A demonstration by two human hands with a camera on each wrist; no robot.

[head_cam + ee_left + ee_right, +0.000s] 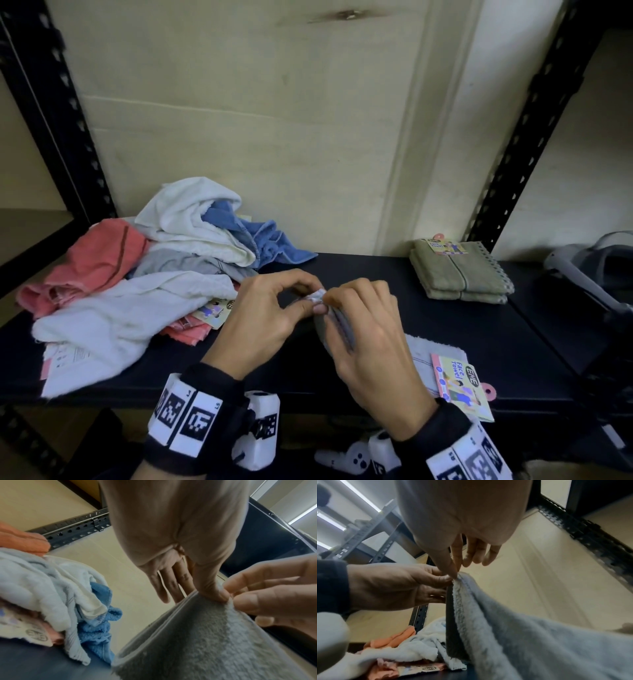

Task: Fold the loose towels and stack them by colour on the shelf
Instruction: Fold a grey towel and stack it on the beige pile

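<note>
Both hands meet over the middle of the dark shelf (370,274). My left hand (313,299) and right hand (334,301) each pinch the same top corner of a grey towel (423,347), lifted upright. Its lower part trails on the shelf under my right hand, with a printed paper label (459,387) at its end. In the left wrist view my left hand (214,591) pinches the grey towel (205,642) by its edge. In the right wrist view my right hand (455,572) nips the grey towel (522,628), which hangs doubled.
A heap of loose towels lies at the left: white (191,219), blue (270,240), coral (96,260), another white (130,308). Two folded olive towels (459,274) are stacked at the back right. Black uprights (534,130) frame the bay.
</note>
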